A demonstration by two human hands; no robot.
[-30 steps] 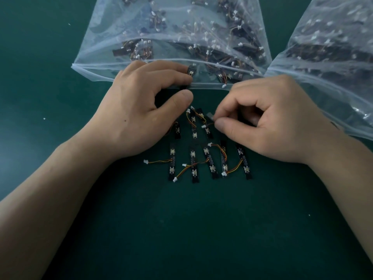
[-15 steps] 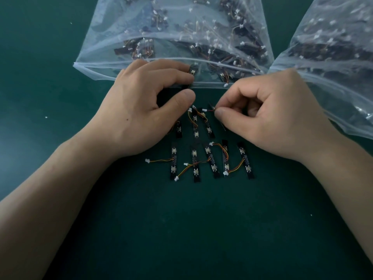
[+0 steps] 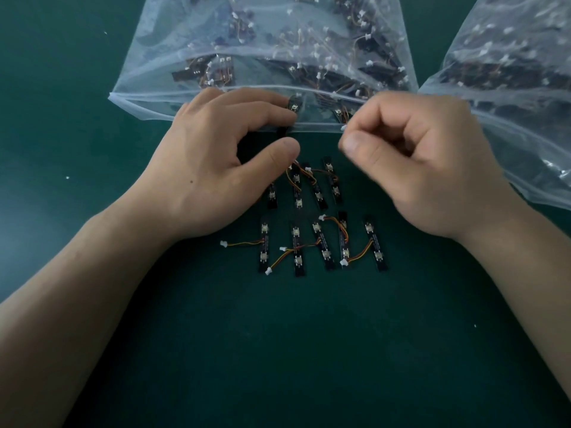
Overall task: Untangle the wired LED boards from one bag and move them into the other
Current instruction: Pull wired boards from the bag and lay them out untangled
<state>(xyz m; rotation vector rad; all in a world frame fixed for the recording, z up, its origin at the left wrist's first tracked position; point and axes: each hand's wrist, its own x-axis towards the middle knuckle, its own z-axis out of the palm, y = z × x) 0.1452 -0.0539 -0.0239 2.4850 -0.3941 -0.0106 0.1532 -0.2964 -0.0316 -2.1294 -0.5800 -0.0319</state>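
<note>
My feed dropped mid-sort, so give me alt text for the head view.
Two hands work at the mouth of a clear zip bag full of wired LED boards: the left hand holds one black board, the right hand pinches a white connector. Nine separated boards lie in two rows on the green mat; a second bag lies to the right.

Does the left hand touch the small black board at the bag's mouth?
Touching. The head view shows the left hand pinching the black board between forefinger and thumb.
</note>
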